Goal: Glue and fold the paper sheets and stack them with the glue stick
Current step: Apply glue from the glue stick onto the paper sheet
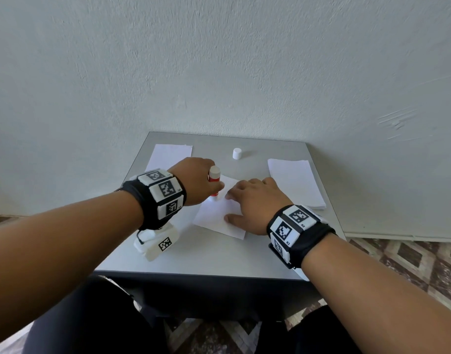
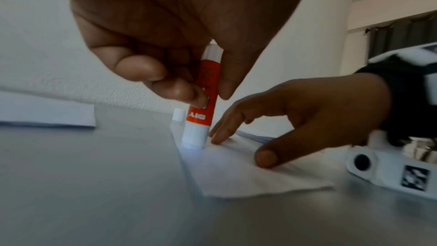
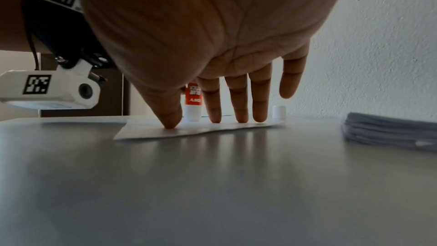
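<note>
Two hands share the job here. I have my left hand [image 1: 197,181] pinching the glue stick [image 2: 201,100] between thumb and fingertips, upright and inverted, its white tip pressed onto the near-left edge of the paper sheet [image 1: 219,215] in the middle of the worktop [image 1: 206,254], so I judge gluing is in progress. My right hand [image 1: 255,204] lies spread, its fingertips [image 3: 215,117] pressing the sheet down so it cannot slide. The cap [image 1: 237,153] stands apart at the back. A stack of sheets [image 1: 296,183] waits on the right; one folded piece [image 1: 169,155] lies back left. The orange label reads "DIY", upside down; its smaller print is unreadable.
</note>
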